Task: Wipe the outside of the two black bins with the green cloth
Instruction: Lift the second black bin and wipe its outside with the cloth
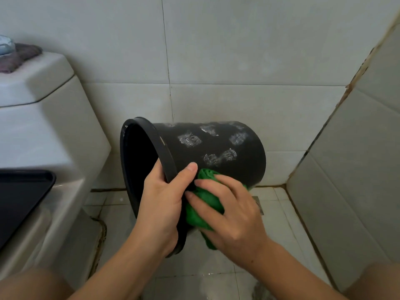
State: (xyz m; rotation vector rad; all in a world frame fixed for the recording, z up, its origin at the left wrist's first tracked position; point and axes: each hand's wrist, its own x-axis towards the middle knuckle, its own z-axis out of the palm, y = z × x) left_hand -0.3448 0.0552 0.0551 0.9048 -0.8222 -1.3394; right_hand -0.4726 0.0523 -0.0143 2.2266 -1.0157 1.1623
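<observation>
Head view: the right hand [229, 213] presses the green cloth [203, 204] against the side wall of the black bin [227, 148], fingers spread and curled over it. The left hand [164, 200] clamps the rim, thumb outside. Risk: heavy strokes may twist the tipped, raised bin from that single grip. White smears remain higher up. Beyond, the toilet [54, 131] and tiled corner walls [238, 50] limit swing.
</observation>
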